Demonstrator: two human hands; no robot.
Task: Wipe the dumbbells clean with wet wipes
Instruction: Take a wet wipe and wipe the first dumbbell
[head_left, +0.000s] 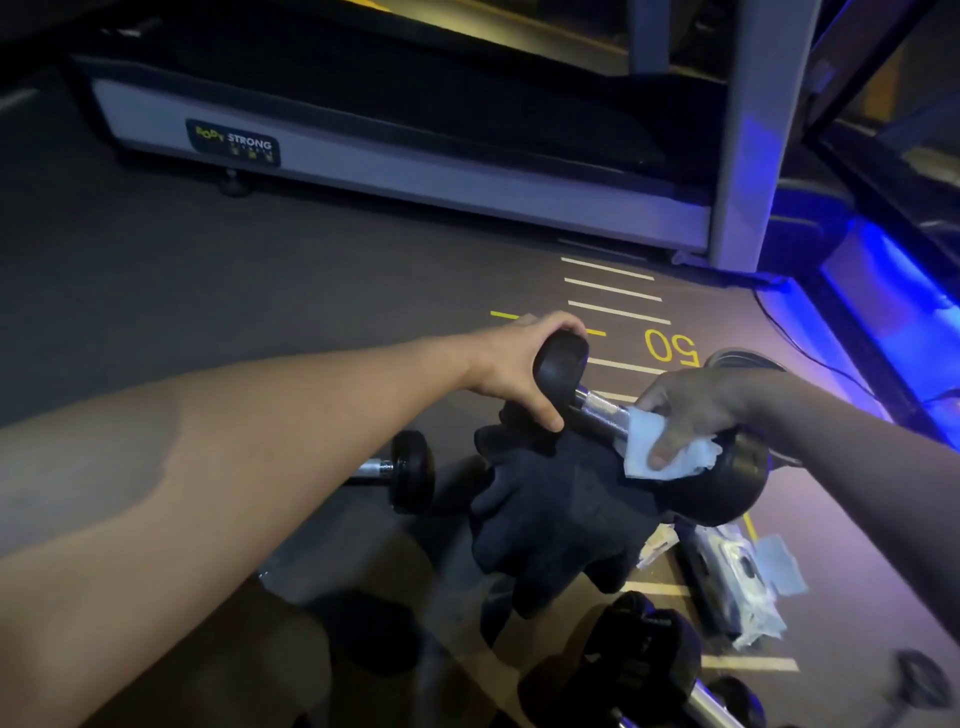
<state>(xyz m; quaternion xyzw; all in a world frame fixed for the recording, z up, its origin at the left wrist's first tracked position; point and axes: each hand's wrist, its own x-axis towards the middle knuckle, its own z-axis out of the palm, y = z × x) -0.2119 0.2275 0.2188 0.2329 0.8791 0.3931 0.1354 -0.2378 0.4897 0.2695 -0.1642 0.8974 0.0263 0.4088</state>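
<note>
Nearest, the right hand presses a white wet wipe against the held dumbbell, its fingers folded over the wipe where the chrome handle meets the near head. The handle runs up and away leftward to the far head, which the left hand clasps with fingers wrapped round it. The next stroke likely follows that axis.

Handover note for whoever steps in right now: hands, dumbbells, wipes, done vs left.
Left hand: grips the far head of the held dumbbell.
Right hand: presses a wet wipe on its chrome handle, near the other head.
Wipe pack: on the floor, right.
Done: cannot tell how much is wiped.
Left: floor dumbbells at left and bottom, by the look of it.
</note>
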